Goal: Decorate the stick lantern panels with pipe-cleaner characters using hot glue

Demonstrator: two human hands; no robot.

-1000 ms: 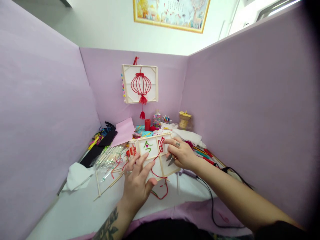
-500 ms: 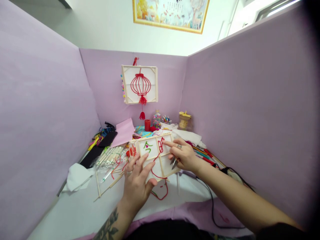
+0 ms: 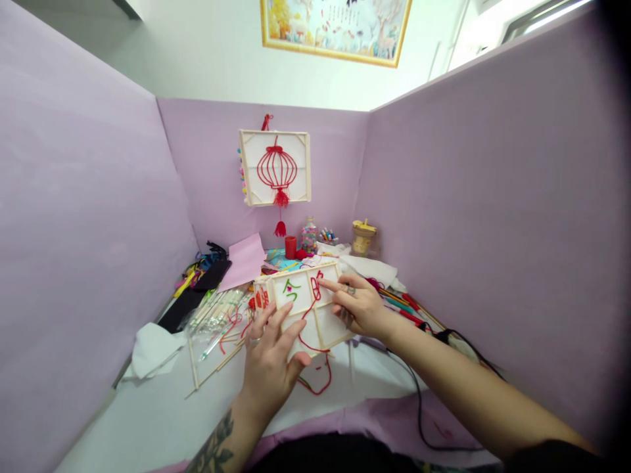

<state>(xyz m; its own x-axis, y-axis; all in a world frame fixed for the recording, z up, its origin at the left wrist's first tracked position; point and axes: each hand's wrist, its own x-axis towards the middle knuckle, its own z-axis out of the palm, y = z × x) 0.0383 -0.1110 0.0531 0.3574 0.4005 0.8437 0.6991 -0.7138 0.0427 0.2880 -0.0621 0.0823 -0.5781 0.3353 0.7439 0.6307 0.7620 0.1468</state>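
The wood-framed white panel (image 3: 328, 318) is resting centrally, nearer the table's (image 3: 148, 420) front edge, looking light and stiff-barred but probably fragile across its facing; its outer bars are offering the safest hold. The left hand (image 3: 271, 351) is spreading open across it. The right hand (image 3: 365, 309) is pointing its index finger onto the probably soft red cord (image 3: 317, 297), other fingers curling; I cannot tell whether they are gripping anything.

On the wooden-framed white panel (image 3: 311, 328), the green character (image 3: 292, 286) at left resembles 今; the red character (image 3: 314, 289) at right is unclear. Tiny writing (image 3: 344, 18) on the far framed picture (image 3: 335, 36) is illegible.
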